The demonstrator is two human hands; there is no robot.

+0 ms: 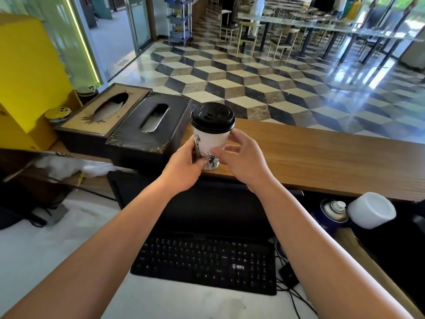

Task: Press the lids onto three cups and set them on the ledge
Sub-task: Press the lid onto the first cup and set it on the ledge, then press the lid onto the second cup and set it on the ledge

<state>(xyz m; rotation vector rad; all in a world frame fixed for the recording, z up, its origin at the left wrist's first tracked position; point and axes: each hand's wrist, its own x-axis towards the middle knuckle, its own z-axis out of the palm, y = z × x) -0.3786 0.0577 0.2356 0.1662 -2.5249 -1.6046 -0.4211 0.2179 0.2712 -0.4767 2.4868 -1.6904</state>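
**Clerk:** Item one, the fingers; how were they entered?

**Checker:** Left hand (pixel 184 164): fingers (pixel 200 161) curled round the lower wall of the cup (pixel 210 141), thumb across the printed front; a full grip. Right hand (pixel 246 160): thumb and forefinger pinched the wall from the other side, the forefinger just under the lid (pixel 212 117); the other fingers were loosely bent and stood off the paper.

**Clerk:** Reason for two hands on one cup?

**Checker:** Judged as steadying; a tall paper cup held low on one side and higher on the other keeps upright while its base is seated; neither hand touched the lid, which looked pressed fully home and level all round.

**Clerk:** Position of the cup against the fingers?

**Checker:** Between them, upright; its base was partly hidden by the left thumb and apparently rested on the wooden ledge (pixel 322 157) at the near edge; whether the ledge bore its weight, cannot tell.

**Clerk:** Surroundings, going outward?

**Checker:** Two tissue boxes (pixel 149 125) on the ledge just left of the cup, the dark one nearest; below the ledge, a black keyboard (pixel 207 261) on the white tabletop (pixel 46 261); a spray can (pixel 333 212) at the right; no other cups in view, so two of the three appeared outstanding.
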